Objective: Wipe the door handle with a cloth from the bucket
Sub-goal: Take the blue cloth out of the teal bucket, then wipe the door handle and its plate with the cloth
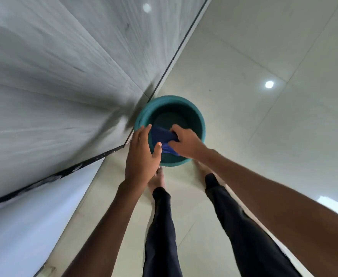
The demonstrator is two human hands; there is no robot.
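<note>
A person bends over a green bucket (196, 116) that sits on the pale tiled floor (264, 136). The bucket is right beside the bottom edge of a grey door (64, 76). The person's bare feet are just behind the bucket.

The blue cloth (162, 136) is inside the bucket, near the side closest to the person. The right hand (186, 142) reaches into the bucket and its fingers are closed around the cloth, pinching it. The left hand (142, 154) is open, with fingers spread. It rests over the bucket's near rim, and its thumb is just beside the cloth. It does not hold the cloth.

I think the person is picking the cloth up. The wiping has not started. The door handle is not in view, so I cannot tell where it is from the bucket.

What could go wrong? I cannot tell if there is water in the bucket. If the cloth is wet, it may drip on the smooth floor by the bucket, and bare feet could slip there. The cloth is only held at one part, so it could slide out and fall back in. If the left hand pushes on the rim, the bucket could tip or slide toward the door.
</note>
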